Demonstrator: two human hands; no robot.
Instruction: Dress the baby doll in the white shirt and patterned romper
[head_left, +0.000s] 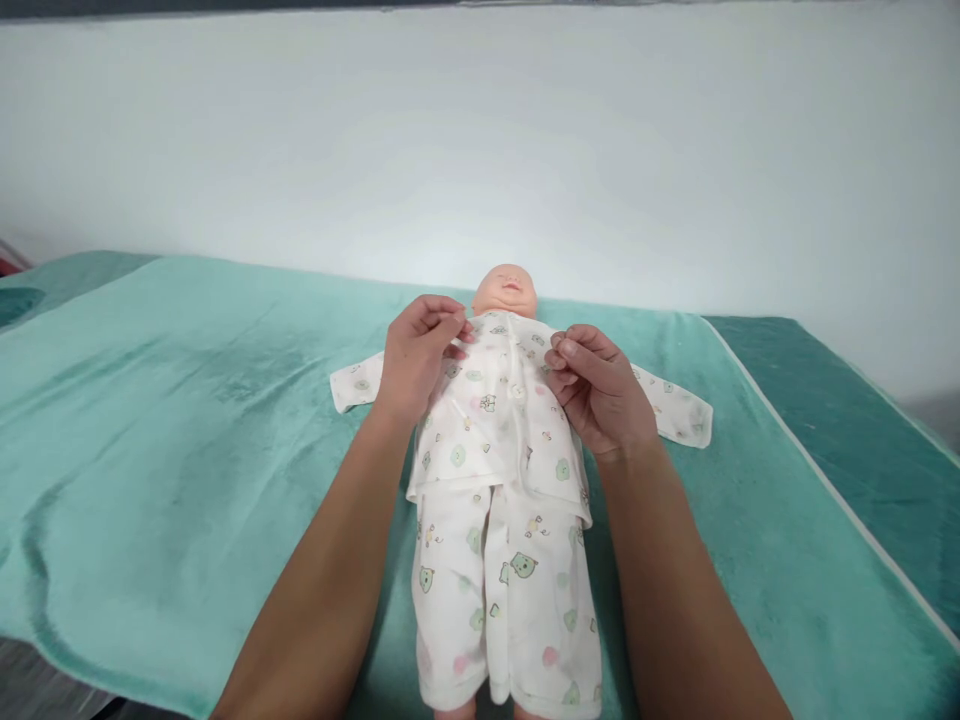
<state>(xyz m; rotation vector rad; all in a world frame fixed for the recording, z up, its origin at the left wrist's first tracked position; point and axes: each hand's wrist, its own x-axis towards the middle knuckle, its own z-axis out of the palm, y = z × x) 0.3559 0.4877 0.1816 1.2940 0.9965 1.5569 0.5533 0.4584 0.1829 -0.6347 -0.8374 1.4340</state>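
Observation:
A baby doll (507,290) lies on its back, head toward the wall. It wears a white, long-sleeved baby shirt (480,440) printed with small animals and dots. The matching trousers (450,590) cover its legs. My left hand (424,350) is at the shoulder on the left, fingers loosely curled and a little apart, with nothing visible in them. Above the chest on the right is my right hand (600,385), its thumb against its curled fingers; no cloth shows between them. The shirt's front lies closed, and both sleeves stretch out sideways, partly hidden behind my hands.
A light green plush blanket (210,430) with soft creases lies under the doll. To the right, past a pale edge line, is a darker green strip (847,420). A white wall (480,150) rises behind. Grey floor shows at the lower left corner.

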